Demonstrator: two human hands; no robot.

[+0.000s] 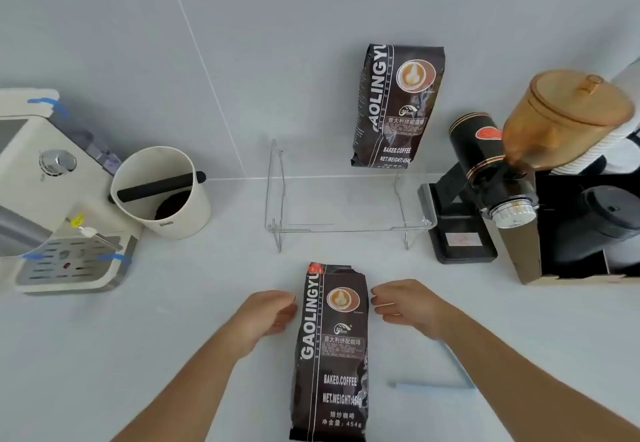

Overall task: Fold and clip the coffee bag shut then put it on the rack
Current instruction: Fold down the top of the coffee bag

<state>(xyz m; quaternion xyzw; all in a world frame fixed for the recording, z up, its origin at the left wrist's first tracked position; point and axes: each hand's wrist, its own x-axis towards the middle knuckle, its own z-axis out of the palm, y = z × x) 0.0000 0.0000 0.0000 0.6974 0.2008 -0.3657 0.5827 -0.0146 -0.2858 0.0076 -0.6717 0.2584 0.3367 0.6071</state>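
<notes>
A: What stands at the left?

B: A cream espresso machine with blue tape on its corners, then a cream round knock box printed with a small dark word I cannot read. A black bar crosses its mouth, and dark grounds lie at the bottom.

A: And the bag being worked on?

B: The dark brown foil coffee bag stands on the white counter at centre front. It reads "GAOLINGYU" up its side, "BAKED COFFEE", "NET.WEIGHT:454g", plus Chinese lines and a latte-art cup picture. Its top is crumpled, unfolded.

A: The hands?

B: The left hand sits just beside the bag's left edge, fingers curled and loose, holding nothing. The right hand is just beside the right edge, fingers spread slightly, also empty. Whether either fingertip touches the foil, I cannot tell.

A: Behind?

B: A clear acrylic rack, with a second identical dark brown coffee bag upright at its rear right, against the grey tiled wall.

A: Further right?

B: A pale blue clip lies on the counter near the right forearm. Beyond it, a black coffee grinder with an amber lidded hopper, then a black box holding dark lids.
</notes>
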